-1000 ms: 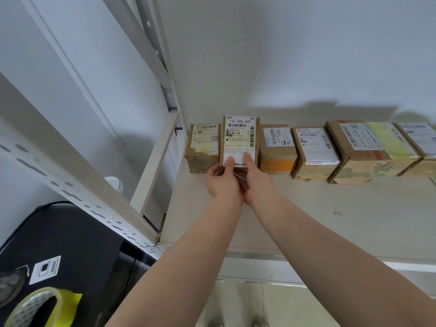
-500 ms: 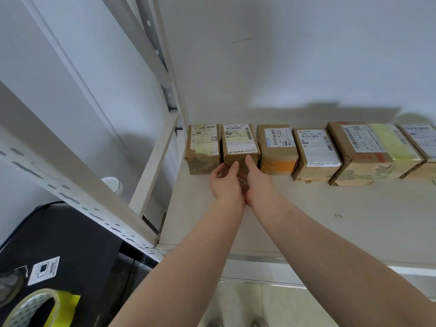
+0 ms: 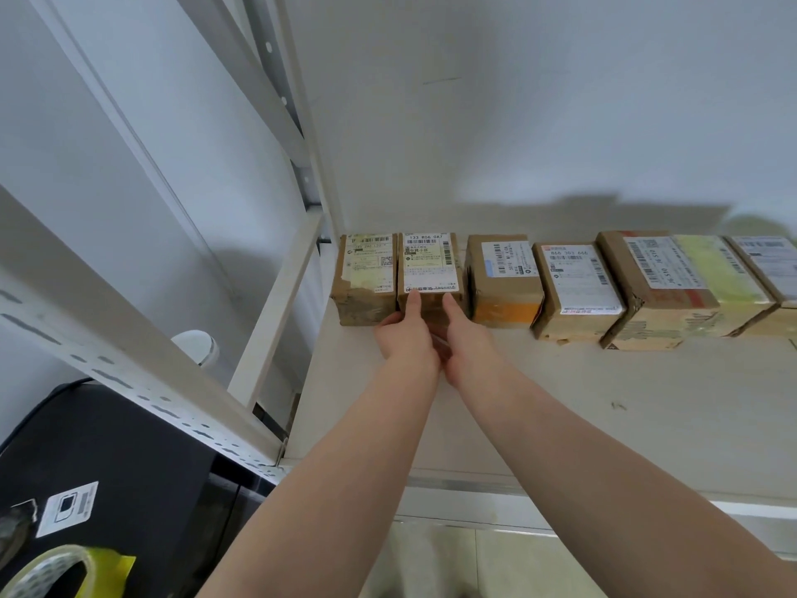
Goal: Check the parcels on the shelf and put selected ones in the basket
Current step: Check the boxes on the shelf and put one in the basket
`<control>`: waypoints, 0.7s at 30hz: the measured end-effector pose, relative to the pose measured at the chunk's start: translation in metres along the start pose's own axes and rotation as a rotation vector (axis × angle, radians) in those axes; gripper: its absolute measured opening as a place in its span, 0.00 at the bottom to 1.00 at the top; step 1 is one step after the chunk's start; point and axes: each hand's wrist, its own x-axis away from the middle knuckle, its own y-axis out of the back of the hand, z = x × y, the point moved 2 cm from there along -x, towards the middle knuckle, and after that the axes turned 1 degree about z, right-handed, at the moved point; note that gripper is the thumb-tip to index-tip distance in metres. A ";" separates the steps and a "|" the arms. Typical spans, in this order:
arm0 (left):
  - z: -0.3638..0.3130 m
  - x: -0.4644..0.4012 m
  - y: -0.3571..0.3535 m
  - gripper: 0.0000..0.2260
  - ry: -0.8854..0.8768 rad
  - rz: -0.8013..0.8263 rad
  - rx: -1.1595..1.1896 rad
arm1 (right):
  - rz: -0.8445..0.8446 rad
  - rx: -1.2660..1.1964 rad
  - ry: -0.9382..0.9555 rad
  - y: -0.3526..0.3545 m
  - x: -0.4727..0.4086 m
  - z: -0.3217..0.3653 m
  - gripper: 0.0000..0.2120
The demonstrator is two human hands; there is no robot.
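Up on the white shelf (image 3: 560, 407), a row of cardboard parcels stands against the back wall, each with a shipping label on top. Both hands meet at the second parcel from the left (image 3: 429, 269), labelled "133 R06 0A7". The left hand (image 3: 405, 334) and the right hand (image 3: 468, 338) both grip its front, each with one digit reaching up to the label's lower edge. This parcel touches the leftmost parcel (image 3: 366, 278); the orange-fronted parcel (image 3: 502, 280) sits just beside it. Below left lies a roll of yellow tape (image 3: 56, 574). No basket shows.
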 end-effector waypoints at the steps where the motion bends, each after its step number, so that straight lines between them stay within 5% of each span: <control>1: 0.001 -0.001 -0.001 0.20 -0.004 -0.004 -0.009 | 0.004 -0.008 -0.001 -0.001 -0.001 -0.001 0.18; 15: 0.032 0.031 -0.034 0.30 0.284 0.260 -0.171 | -0.149 -0.106 0.053 0.040 -0.010 0.026 0.21; 21: 0.029 0.038 -0.054 0.28 0.251 0.235 -0.256 | -0.157 -0.156 0.032 0.054 -0.009 0.040 0.25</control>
